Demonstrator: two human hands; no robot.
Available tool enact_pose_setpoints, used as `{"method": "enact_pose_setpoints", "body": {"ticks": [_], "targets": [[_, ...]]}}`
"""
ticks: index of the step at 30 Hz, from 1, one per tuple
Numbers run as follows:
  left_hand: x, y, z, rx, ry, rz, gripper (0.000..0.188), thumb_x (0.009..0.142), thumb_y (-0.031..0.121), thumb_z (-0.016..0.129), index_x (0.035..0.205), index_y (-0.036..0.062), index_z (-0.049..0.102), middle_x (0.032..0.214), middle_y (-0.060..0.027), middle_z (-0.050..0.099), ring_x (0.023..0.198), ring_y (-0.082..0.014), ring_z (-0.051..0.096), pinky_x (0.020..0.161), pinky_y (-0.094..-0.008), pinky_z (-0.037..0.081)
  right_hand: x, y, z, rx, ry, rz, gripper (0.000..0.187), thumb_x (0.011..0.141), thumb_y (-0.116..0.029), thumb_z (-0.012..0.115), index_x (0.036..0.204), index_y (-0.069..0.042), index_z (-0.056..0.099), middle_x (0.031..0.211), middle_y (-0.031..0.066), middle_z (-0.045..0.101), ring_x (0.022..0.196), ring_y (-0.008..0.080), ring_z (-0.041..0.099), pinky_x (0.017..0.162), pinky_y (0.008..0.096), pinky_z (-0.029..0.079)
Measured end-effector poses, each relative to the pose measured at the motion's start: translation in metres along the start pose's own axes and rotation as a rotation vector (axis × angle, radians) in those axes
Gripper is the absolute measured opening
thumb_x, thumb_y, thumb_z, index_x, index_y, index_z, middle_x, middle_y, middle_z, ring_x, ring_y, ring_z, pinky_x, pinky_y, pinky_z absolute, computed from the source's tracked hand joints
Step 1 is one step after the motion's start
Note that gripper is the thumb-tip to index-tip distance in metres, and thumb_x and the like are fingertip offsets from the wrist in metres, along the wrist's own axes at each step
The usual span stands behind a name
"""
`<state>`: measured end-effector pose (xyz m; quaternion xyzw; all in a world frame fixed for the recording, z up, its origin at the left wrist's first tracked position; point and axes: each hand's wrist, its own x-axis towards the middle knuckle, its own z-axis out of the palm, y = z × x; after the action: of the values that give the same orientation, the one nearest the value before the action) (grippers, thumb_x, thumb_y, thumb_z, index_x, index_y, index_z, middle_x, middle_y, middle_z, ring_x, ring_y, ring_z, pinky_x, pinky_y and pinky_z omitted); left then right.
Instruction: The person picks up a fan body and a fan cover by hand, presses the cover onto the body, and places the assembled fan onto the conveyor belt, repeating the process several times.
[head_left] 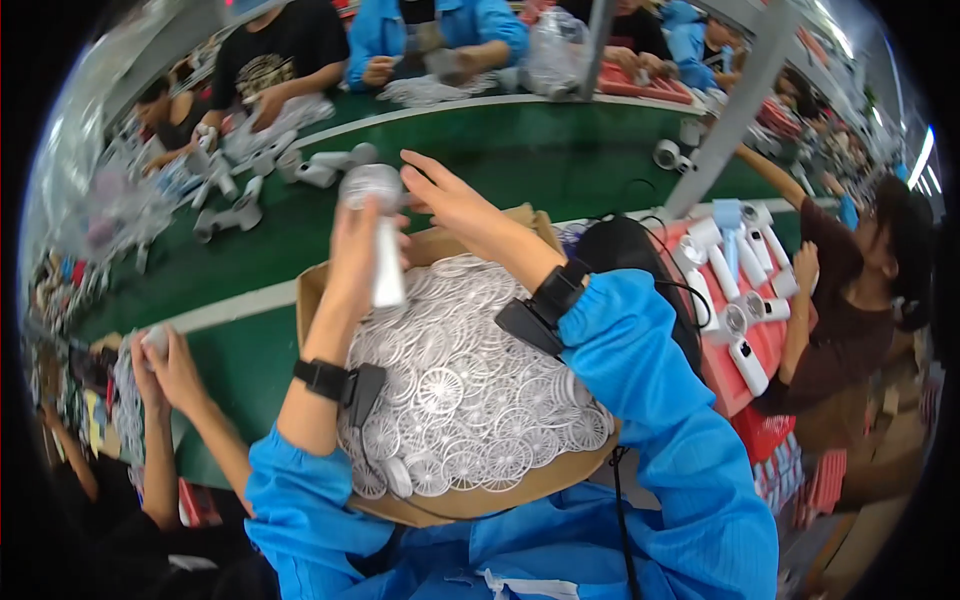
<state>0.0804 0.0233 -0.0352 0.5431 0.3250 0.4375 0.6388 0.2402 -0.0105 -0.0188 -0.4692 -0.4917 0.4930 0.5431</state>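
Over the far left part of a cardboard box (455,512), my left hand (352,245) is closed round a white handheld fan (388,268). The fan's round head is up and its handle points down toward me; motion blurs it somewhat. Just right of the fan's head, my right hand (455,205) has its fingers stretched out, with nothing seen in it. Whether those fingertips touch the head I cannot tell. Many white round fan grilles (440,390) fill the box beneath both forearms.
Beyond the box runs a green conveyor belt (480,150) with several fans (232,215) on its left part. A pink tray (715,375) of white fans lies at the right, near a grey post (735,105). Co-workers sit across and on both sides; one person's hands (165,370) are close at left.
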Motion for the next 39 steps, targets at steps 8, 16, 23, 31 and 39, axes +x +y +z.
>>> {"method": "enact_pose_setpoints", "body": {"ticks": [8, 16, 23, 31, 39], "targets": [[-0.015, -0.023, -0.046, 1.476, -0.031, 0.343, 0.037, 0.086, 0.034, 0.056, 0.114, 0.0121, 0.061, 0.096, -0.0137, 0.067, 0.087, -0.0331, 0.063, 0.081, -0.0466, 0.045, 0.115, 0.006, -0.227, -1.024, 0.232, -0.452, 0.035, 0.092, -0.033, 0.052, 0.107, -0.003, 0.064, 0.093, 0.0122, 0.067, 0.087, 0.0270, 0.064, 0.076, 0.0370, 0.049], [-0.004, -0.038, -0.016, 1.438, -0.026, 0.319, 0.019, 0.083, 0.030, 0.054, 0.085, 0.0221, 0.071, 0.075, -0.0032, 0.067, 0.076, -0.0237, 0.063, 0.069, -0.0429, 0.037, 0.049, 0.083, -0.533, -2.036, 0.439, 0.208, 0.023, 0.089, -0.029, 0.051, 0.093, -0.007, 0.057, 0.081, 0.0156, 0.058, 0.070, 0.0292, 0.057, 0.057, 0.0408, 0.045], [-0.014, -0.035, -0.011, 1.305, 0.024, 0.221, 0.016, 0.081, 0.026, 0.058, 0.083, 0.0204, 0.073, 0.070, -0.0016, 0.065, 0.073, -0.0200, 0.058, 0.074, -0.0373, 0.031, 0.048, 0.065, -0.546, -1.995, 0.486, 0.423, 0.031, 0.089, -0.029, 0.052, 0.107, -0.004, 0.051, 0.099, 0.0176, 0.052, 0.089, 0.0312, 0.050, 0.071, 0.0390, 0.041], [0.007, -0.058, 0.000, 1.322, 0.036, 0.314, 0.015, 0.076, 0.020, 0.058, 0.071, 0.0120, 0.069, 0.065, -0.0076, 0.062, 0.070, -0.0247, 0.059, 0.074, -0.0404, 0.035, 0.089, 0.048, -0.518, -1.974, 0.242, 0.351, 0.045, 0.090, -0.029, 0.052, 0.122, 0.000, 0.043, 0.121, 0.0199, 0.045, 0.111, 0.0334, 0.043, 0.088, 0.0369, 0.037], [-0.009, -0.019, 0.036, 0.306, -0.254, 0.240, 0.031, 0.087, 0.029, 0.057, 0.098, 0.0019, 0.069, 0.090, -0.0136, 0.067, 0.095, -0.0223, 0.060, 0.080, -0.0352, 0.046, 0.108, -0.036, -0.260, -1.472, -0.068, -0.056, 0.061, 0.090, -0.030, 0.052, 0.138, 0.004, 0.035, 0.142, 0.0223, 0.038, 0.133, 0.0356, 0.035, 0.105, 0.0349, 0.033]]}}
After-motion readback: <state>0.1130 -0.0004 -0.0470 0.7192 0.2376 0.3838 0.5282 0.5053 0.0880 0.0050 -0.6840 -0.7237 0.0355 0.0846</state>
